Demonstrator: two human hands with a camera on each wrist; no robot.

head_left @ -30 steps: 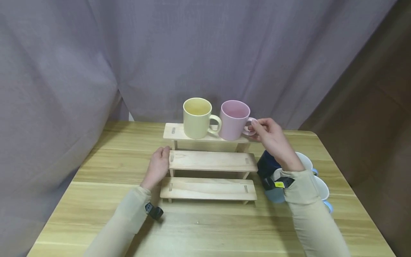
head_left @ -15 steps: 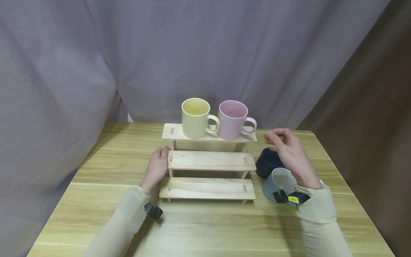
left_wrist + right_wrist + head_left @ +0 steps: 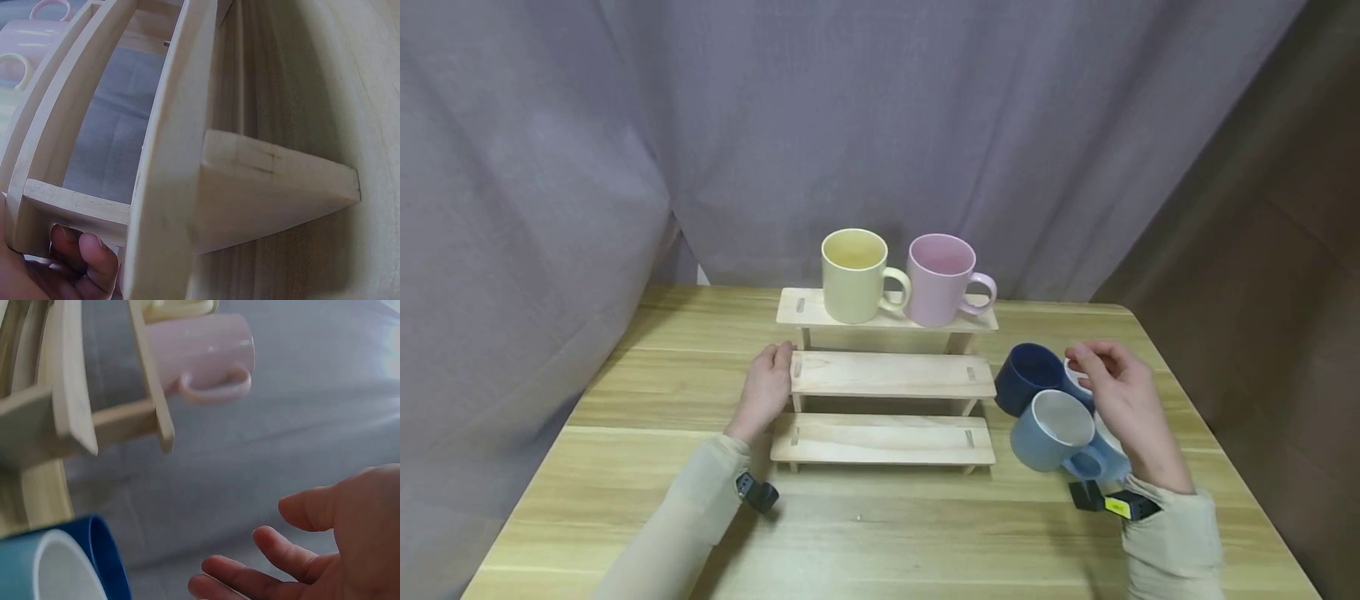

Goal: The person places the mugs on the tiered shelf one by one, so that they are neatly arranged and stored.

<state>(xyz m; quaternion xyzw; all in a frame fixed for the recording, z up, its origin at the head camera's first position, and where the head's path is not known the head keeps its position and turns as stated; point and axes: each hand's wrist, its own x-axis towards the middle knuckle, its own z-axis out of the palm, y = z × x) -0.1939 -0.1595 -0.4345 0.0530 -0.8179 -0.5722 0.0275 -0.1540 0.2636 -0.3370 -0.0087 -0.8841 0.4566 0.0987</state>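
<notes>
A three-tier wooden display stand (image 3: pixel 892 374) stands mid-table. My left hand (image 3: pixel 765 387) grips the left end of its middle tier; in the left wrist view the fingertips (image 3: pixel 98 260) curl round a side piece. On the top tier a yellow mug (image 3: pixel 852 279) and a pink mug (image 3: pixel 934 283) stand upright, handles to the right. My right hand (image 3: pixel 1126 400) hovers over the mugs at the right, fingers loosely bent and holding nothing. A navy mug (image 3: pixel 1028 379) and a light blue mug (image 3: pixel 1051 431) show there; more blue mugs with white insides are partly hidden behind the hand.
The wooden table (image 3: pixel 865 550) has its right edge just beyond the group of mugs. A grey curtain (image 3: pixel 880 117) hangs close behind the stand, and a darker brown cloth (image 3: pixel 1277 275) hangs at the right.
My right hand has let go of the pink mug's handle and moved right and toward me, over the blue mugs. The pink mug stays on the top tier. My left hand keeps its place.
</notes>
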